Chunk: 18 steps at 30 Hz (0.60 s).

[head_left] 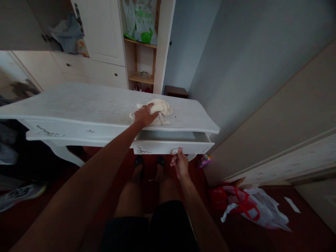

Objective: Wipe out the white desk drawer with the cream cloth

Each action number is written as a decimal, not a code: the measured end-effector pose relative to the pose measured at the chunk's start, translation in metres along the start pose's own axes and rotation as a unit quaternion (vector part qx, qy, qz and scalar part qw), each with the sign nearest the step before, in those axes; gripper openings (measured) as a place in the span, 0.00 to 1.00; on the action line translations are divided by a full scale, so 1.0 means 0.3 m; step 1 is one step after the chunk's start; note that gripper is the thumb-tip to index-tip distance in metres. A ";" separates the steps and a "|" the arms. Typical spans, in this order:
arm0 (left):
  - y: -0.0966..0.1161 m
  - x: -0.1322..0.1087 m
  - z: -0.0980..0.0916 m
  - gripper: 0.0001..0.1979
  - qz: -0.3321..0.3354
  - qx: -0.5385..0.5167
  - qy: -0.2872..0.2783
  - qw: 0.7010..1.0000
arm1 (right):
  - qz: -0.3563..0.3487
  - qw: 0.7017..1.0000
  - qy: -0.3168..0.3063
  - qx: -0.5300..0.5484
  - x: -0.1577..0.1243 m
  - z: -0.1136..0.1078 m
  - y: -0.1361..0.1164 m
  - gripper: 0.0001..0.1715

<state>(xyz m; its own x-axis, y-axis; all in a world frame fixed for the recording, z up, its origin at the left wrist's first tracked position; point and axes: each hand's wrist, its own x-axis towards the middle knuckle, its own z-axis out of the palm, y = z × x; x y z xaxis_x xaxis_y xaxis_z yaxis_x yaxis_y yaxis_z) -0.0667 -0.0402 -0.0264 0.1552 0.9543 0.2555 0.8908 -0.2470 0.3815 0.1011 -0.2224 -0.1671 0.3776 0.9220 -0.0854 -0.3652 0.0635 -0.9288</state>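
Note:
A crumpled cream cloth [161,106] lies on the white desk [99,101]. My left hand [144,114] is closed on the cloth's left side and presses it against the desktop near the front edge. Below, a drawer [157,147] with carved trim stands partly pulled out, and the part of its inside that shows is bare. My right hand [180,163] is at the drawer's front, its fingers curled at the pale knob [174,151]. The thumb and fingertips partly cover that knob.
Behind the desk stands a white wardrobe [105,31] with open doors and plastic bags [143,21] on a shelf. Red and white bags [244,204] lie on the red floor at right. A shoe [22,194] is at lower left; a wall borders the right side.

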 end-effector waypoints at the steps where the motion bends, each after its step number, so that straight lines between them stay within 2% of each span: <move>1: 0.003 0.002 0.001 0.35 -0.005 -0.001 0.004 1.000 | 0.001 1.000 -0.001 -0.001 0.017 0.005 0.003 0.39; 7: -0.002 0.008 0.005 0.34 -0.003 -0.005 0.000 1.000 | 0.000 1.000 0.018 0.008 0.097 0.052 0.014 0.37; 11: -0.004 0.002 -0.001 0.34 0.002 0.000 -0.009 1.000 | 0.023 0.999 0.036 0.008 0.163 0.078 0.003 0.36; 18: -0.004 -0.011 -0.003 0.35 0.015 0.004 -0.005 1.000 | 0.035 0.998 0.047 -0.031 0.254 0.091 -0.014 0.37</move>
<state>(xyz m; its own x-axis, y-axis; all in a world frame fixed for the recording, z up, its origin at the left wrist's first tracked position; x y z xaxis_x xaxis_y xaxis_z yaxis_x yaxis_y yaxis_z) -0.0686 -0.0431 -0.0270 0.1861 0.9483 0.2569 0.8894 -0.2737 0.3662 0.1082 -0.1420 -0.1600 0.4312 0.8837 -0.1820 -0.3422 -0.0264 -0.9392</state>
